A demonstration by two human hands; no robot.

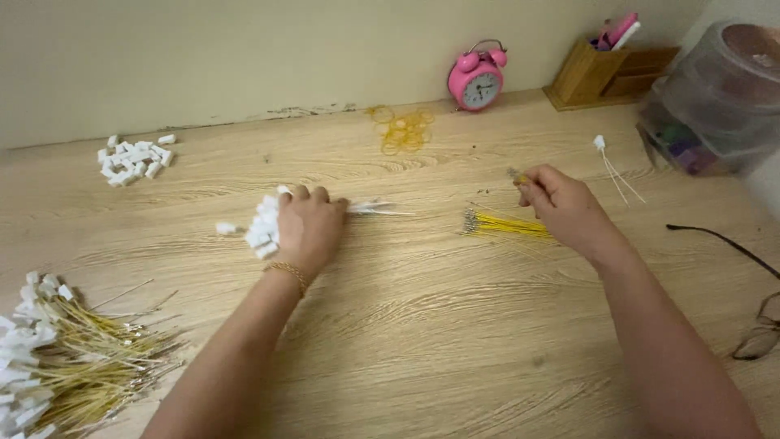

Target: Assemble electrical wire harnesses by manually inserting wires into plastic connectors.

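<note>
Finished wire pile (73, 358) nearest; left hand (307, 228) grips white connectors (264, 228); right hand (561, 203) pinches yellow wire (505, 225), lying left-right.

We note a pink twin-bell alarm clock (477, 80) against the wall at the table's (422, 325) far edge. Just left of it lies a loose heap of yellow rubber bands (402, 128). To its right stands a wooden organiser (611, 71). A clear plastic drawer box (715, 102) sits far right. Eyeglasses (760, 325) rest near the right edge.
</note>
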